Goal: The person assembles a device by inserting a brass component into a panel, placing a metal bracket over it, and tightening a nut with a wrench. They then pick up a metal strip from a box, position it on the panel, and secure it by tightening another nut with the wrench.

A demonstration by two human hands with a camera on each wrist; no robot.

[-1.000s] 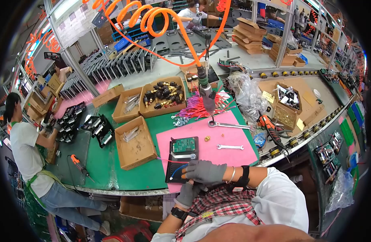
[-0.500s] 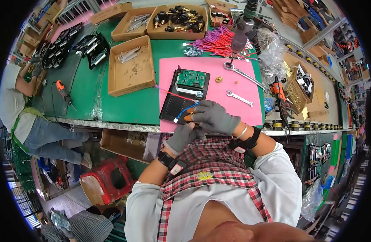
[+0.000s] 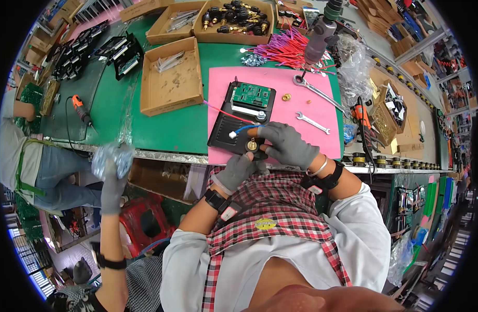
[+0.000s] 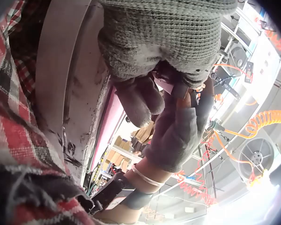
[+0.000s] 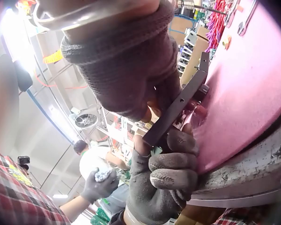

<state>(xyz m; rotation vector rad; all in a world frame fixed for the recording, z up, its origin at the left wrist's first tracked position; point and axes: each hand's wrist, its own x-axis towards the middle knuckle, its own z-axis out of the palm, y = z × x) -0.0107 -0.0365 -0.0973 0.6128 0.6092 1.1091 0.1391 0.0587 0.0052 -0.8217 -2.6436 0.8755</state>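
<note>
A black panel (image 3: 223, 136) lies on the pink mat (image 3: 218, 78), its near end at the table edge. It carries a green circuit board (image 3: 252, 93), a silver bar (image 3: 243, 110) with a hex nut, a red wire (image 3: 224, 111) and a blue wire (image 3: 248, 128) ending in a white connector (image 3: 232, 134). At the panel's near end, my gloved right hand (image 3: 291, 147) pinches a round brass fitting (image 3: 252, 146) between thumb and finger. My gloved left hand (image 3: 236, 173) grips the panel's near edge, thumb on one side, curled fingers beneath, as the right wrist view shows.
On the mat are an open-ended wrench (image 3: 312, 123), a ratchet wrench (image 3: 322, 95) and a brass nut (image 3: 286, 97). A power driver (image 3: 320, 46) hangs above. Cardboard boxes (image 3: 171, 99) stand left. Another person's gloved hand (image 3: 113, 193) holds a bag of parts (image 3: 113, 160).
The head view has tilted downward. My right fingers have shifted, and the brass fitting now shows between them. Another person's hand with a bag has risen at the left.
</note>
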